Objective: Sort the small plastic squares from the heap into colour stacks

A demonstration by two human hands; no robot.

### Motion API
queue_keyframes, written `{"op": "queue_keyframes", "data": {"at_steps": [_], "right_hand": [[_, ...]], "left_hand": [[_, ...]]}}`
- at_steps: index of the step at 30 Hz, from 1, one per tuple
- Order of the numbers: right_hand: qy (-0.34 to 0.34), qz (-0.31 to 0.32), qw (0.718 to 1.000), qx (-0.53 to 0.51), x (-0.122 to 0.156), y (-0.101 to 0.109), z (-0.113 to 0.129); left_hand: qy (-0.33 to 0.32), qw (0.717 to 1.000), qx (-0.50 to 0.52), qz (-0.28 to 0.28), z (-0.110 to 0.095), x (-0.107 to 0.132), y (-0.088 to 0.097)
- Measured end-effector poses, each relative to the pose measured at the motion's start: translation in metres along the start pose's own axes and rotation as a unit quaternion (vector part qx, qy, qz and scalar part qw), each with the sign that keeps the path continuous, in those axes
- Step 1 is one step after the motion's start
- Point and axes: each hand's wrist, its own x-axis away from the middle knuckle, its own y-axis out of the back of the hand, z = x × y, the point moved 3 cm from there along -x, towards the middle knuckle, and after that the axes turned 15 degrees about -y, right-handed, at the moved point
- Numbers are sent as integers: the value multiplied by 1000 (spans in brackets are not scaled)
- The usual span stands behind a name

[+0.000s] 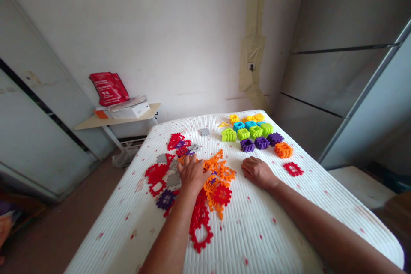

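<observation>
Loose plastic interlocking building pieces lie in a flat pile on the table. My left hand (192,172) rests on the pile with fingers spread, touching the pieces beneath and holding none that I can see. Orange pieces (220,167) lie just right of it. Red pieces (157,174), a grey piece (174,179) and a purple piece (165,199) are on its left, and a red ring-shaped piece (208,236) sits nearer to me. Right of the pile, my right hand (258,173) lies on the cloth with its fingers curled in; no piece shows in it.
Behind my right hand stand rows of stacked pieces: yellow (234,119), blue (239,126), green (229,135), purple (247,145) and orange (284,150). A red piece (293,169) and a grey piece (204,132) lie apart. A side shelf (150,112) holds a red bag (108,89).
</observation>
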Motion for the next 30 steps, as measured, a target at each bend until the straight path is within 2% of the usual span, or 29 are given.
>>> {"op": "queue_keyframes", "data": {"at_steps": [4, 9, 25, 30], "right_hand": [[-3, 1, 1000, 1, 0, -1, -1], [-6, -2, 1000, 6, 0, 0, 1], [-16, -4, 1000, 6, -1, 3, 4], [-18, -3, 1000, 19, 0, 0, 2]], "left_hand": [[14, 1000, 2, 27, -2, -4, -5], [11, 1000, 12, 20, -1, -3, -5], [-6, 998, 27, -56, 10, 0, -15], [0, 996, 23, -83, 15, 1, -12]]}}
